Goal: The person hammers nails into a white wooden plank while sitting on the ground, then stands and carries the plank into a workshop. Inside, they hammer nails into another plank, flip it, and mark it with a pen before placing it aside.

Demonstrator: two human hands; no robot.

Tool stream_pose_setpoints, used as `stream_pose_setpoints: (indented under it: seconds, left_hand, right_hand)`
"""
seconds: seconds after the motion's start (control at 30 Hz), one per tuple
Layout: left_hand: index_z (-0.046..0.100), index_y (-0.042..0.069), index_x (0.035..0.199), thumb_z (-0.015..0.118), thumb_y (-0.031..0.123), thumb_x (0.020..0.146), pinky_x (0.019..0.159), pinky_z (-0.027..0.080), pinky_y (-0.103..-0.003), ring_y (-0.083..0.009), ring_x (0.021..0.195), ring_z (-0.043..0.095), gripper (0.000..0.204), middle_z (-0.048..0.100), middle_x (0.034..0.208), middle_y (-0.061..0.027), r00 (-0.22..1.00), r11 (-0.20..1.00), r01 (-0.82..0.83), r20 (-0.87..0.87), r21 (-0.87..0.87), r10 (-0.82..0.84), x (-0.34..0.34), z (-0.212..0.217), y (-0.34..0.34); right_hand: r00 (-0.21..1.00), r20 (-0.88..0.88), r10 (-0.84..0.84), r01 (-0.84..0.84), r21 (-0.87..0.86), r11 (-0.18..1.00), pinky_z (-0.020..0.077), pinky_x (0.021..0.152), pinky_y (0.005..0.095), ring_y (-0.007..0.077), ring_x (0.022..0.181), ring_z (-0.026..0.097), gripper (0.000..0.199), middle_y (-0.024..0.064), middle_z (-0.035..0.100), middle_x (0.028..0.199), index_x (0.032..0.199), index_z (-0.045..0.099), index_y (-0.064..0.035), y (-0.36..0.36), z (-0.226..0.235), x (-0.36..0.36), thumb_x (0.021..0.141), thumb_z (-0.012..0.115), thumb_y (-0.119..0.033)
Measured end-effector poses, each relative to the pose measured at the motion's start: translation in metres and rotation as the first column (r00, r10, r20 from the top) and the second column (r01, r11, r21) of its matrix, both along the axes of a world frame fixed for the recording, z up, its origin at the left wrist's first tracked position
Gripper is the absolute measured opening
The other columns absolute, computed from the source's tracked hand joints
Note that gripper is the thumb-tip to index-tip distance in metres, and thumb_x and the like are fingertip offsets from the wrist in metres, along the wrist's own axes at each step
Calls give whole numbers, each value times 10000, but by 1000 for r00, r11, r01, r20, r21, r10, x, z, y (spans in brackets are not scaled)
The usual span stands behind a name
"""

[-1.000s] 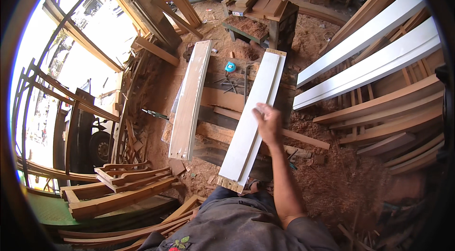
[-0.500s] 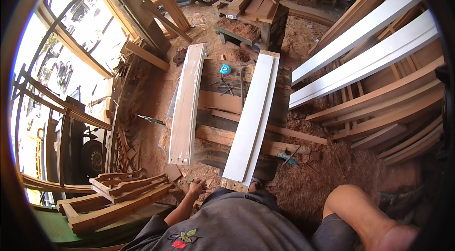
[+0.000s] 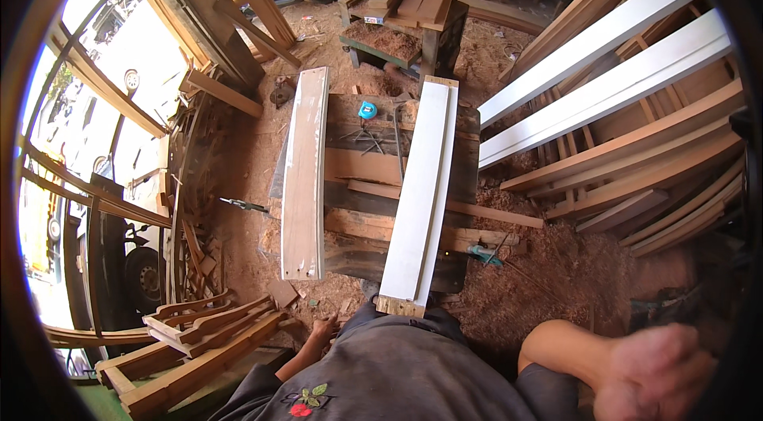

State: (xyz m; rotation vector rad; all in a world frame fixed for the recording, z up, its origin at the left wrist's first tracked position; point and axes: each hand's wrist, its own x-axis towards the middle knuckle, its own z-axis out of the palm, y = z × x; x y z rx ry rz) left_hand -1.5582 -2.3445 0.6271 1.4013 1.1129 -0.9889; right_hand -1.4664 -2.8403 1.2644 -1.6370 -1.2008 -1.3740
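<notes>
My left hand (image 3: 323,329) hangs low beside my left hip, near the near end of a brown board; its small fingers look loosely apart, with nothing visible in them. At the lower right my right hand (image 3: 656,369) is raised close to the camera, blurred, with its fingers curled into a fist; no object shows in it. Both hands are away from the workbench (image 3: 342,250). On the bench lie a brown board with white-smeared edges (image 3: 304,183) and, to its right, a white-painted board with a stepped edge (image 3: 416,198). The white board's bare wooden end (image 3: 400,307) reaches my waist.
Between the boards sit a blue tape measure (image 3: 366,110) and loose metal tools (image 3: 366,139). A teal-handled tool (image 3: 485,255) lies at the right edge. Long white beams (image 3: 612,91) lean on the right. Curved wooden parts (image 3: 191,341) are stacked at left. Shavings cover the floor.
My right hand has come up into view at the lower right. My left hand has dropped slightly lower. The view has shifted a little; the boards stay on the bench.
</notes>
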Motion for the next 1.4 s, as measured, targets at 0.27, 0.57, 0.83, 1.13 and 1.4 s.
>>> stream_pose_setpoints:
  seconds: [0.27,0.57,0.83,1.13,1.4]
  left_hand:
    - [522,64,1442,617,510,1060,1022,508,-502,-362,1193,633,595,659,1358,-183,989,964,-144,4,-225,149,-12,-33,33]
    - [585,7,1431,575,564,1075,1056,505,-422,-302,1289,595,661,648,1382,-173,897,872,380,353,-308,-266,73,49,-87]
    - [659,6,1336,664,528,1036,1041,539,-405,-256,1152,656,602,693,1262,-135,562,650,755,422,88,-711,141,134,-150]
    - [562,-53,1356,625,384,1029,936,543,-379,-229,1084,658,550,633,1161,-120,-755,920,24,596,-391,273,163,564,-135]
    - [569,-23,1302,669,228,991,892,538,-326,-200,1049,622,412,607,1085,-98,-793,881,443,385,-167,472,127,624,-148]
  right_hand:
    - [233,-953,192,339,265,903,590,704,290,171,803,725,412,120,748,957,1281,673,42,53,-313,84,955,818,-166]
    - [-435,-892,-122,428,-325,843,530,990,501,447,1201,653,806,305,671,1258,1371,552,90,94,-536,-9,900,804,-513]
    - [-540,-840,-50,316,-257,913,522,1045,469,421,1244,669,812,314,680,1325,1378,580,98,76,-539,0,893,811,-511]
    - [-565,-820,-91,299,-306,904,566,906,473,400,1061,736,607,297,742,1146,1184,653,108,78,-535,-4,885,832,-388]
    - [-609,-792,-38,282,-261,923,571,872,418,270,1003,732,543,225,768,1104,1189,680,97,71,-538,7,876,858,-310]
